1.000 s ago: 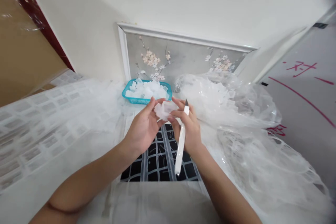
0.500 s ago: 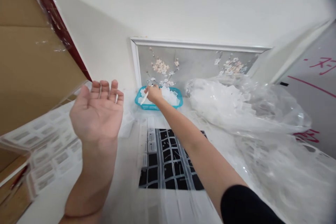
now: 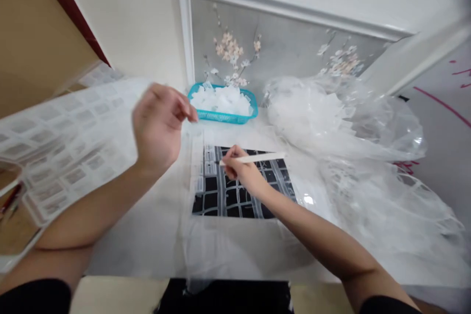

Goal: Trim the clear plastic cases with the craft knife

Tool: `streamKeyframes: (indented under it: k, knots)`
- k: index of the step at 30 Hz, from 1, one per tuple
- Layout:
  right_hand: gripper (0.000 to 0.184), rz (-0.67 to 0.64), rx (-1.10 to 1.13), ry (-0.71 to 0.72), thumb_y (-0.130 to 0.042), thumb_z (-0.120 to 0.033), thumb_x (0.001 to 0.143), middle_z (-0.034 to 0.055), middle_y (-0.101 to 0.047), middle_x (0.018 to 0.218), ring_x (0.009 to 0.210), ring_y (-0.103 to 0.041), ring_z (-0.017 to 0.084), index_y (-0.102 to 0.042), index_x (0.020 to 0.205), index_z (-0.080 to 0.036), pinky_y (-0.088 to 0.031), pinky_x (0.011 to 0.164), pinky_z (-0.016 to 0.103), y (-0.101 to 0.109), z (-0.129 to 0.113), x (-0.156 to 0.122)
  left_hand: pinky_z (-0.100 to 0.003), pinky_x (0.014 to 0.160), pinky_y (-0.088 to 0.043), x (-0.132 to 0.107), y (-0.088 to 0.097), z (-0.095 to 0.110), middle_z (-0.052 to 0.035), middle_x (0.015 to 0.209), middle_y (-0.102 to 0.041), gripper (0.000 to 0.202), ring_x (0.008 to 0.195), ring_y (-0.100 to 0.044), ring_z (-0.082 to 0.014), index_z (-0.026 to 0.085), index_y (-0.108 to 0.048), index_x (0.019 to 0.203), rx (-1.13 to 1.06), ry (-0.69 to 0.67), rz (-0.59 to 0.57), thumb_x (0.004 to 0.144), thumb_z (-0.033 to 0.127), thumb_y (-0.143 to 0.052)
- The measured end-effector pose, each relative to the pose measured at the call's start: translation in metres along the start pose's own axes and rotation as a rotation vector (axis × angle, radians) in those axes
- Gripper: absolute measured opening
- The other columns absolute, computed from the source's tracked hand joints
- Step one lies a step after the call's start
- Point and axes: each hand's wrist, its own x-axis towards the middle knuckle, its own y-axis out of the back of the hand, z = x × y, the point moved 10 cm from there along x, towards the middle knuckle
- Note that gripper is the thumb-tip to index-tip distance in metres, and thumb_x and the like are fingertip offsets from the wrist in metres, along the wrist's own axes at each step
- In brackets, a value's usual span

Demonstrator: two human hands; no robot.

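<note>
My right hand (image 3: 239, 166) grips a slim white stick-like tool (image 3: 263, 157), its dark tip pointing left. Below that hand lies a black sheet with a pale grid (image 3: 235, 198), and a few clear rectangular pieces (image 3: 210, 161) sit in its upper left cells. My left hand (image 3: 158, 127) is raised just left of the blue basket (image 3: 221, 117), fingers curled in and smeared by motion. Whether anything is between those fingertips is hidden. Small translucent white plastic pieces (image 3: 224, 99) fill the basket.
Translucent sheets with rectangular pockets (image 3: 81, 132) spread over the left side. A clear plastic bag of white pieces (image 3: 305, 117) slumps at the right, with more crumpled film (image 3: 390, 221) in front. A framed flower picture (image 3: 287, 39) leans at the back; cardboard (image 3: 33, 44) stands left.
My right hand has drawn back from the basket to the black sheet, still with the white tool. My left hand has gone from palm up and open to curled fingers beside the basket. The view has tilted down.
</note>
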Motion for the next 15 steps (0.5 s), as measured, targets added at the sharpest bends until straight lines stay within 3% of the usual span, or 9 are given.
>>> streamKeyframes:
  k: [1, 3, 5, 8, 10, 15]
  knots:
    - [0.022, -0.029, 0.000, -0.034, -0.061, -0.034, 0.082, -0.0078, -0.054, 0.054, 0.041, -0.045, 0.008, -0.042, 0.078, -0.023, -0.030, 0.040, 0.018, -0.007, 0.010, -0.017, -0.027, 0.061, -0.043, -0.010, 0.001, -0.024, 0.0013, 0.065, -0.059, 0.014, 0.061, -0.056, -0.0121, 0.019, -0.059, 0.069, 0.088, 0.082, -0.098, 0.080, 0.021, -0.067]
    - [0.021, -0.061, -0.055, -0.069, -0.063, -0.029, 0.079, -0.0049, -0.060, 0.059, 0.043, -0.050, 0.008, -0.043, 0.075, -0.022, -0.036, 0.041, 0.018, -0.016, 0.028, -0.038, -0.026, 0.057, -0.041, -0.039, 0.010, -0.080, 0.0001, 0.064, -0.060, 0.012, 0.057, -0.054, -0.0122, 0.018, -0.063, 0.068, 0.271, 0.377, -0.326, 0.071, 0.018, -0.075]
    - [0.020, -0.064, -0.119, -0.078, -0.063, -0.026, 0.077, -0.0022, -0.064, 0.063, 0.046, -0.056, 0.009, -0.045, 0.071, -0.021, -0.042, 0.045, 0.019, -0.020, 0.044, -0.043, -0.028, 0.061, -0.043, -0.068, 0.020, -0.110, -0.0029, 0.069, -0.064, 0.012, 0.063, -0.057, -0.0151, 0.018, -0.068, 0.071, 0.407, 0.528, -0.565, 0.067, 0.018, -0.078]
    - [0.019, -0.068, -0.186, -0.069, -0.062, -0.025, 0.077, -0.0006, -0.064, 0.062, 0.050, -0.060, 0.012, -0.045, 0.068, -0.020, -0.045, 0.048, 0.021, -0.022, 0.063, -0.038, -0.034, 0.079, -0.047, -0.098, 0.023, -0.114, -0.0079, 0.086, -0.070, 0.018, 0.083, -0.064, -0.0233, 0.021, -0.073, 0.082, 0.546, 0.462, -0.900, 0.065, 0.018, -0.079]
    - [0.019, -0.076, -0.231, -0.047, -0.062, -0.025, 0.077, 0.0001, -0.065, 0.063, 0.053, -0.062, 0.013, -0.046, 0.068, -0.020, -0.046, 0.049, 0.022, -0.023, 0.069, -0.034, -0.040, 0.092, -0.044, -0.110, 0.023, -0.110, -0.0096, 0.097, -0.071, 0.026, 0.097, -0.063, -0.0274, 0.022, -0.074, 0.091, 0.599, 0.385, -1.015, 0.066, 0.017, -0.077]
    - [0.020, -0.089, -0.319, -0.022, -0.062, -0.027, 0.079, 0.0016, -0.067, 0.066, 0.058, -0.063, 0.014, -0.048, 0.067, -0.020, -0.048, 0.053, 0.024, -0.023, 0.071, -0.033, -0.046, 0.103, -0.039, -0.119, 0.030, -0.110, -0.0111, 0.101, -0.071, 0.026, 0.105, -0.062, -0.0294, 0.022, -0.074, 0.096, 0.605, 0.319, -1.011, 0.070, 0.018, -0.073]
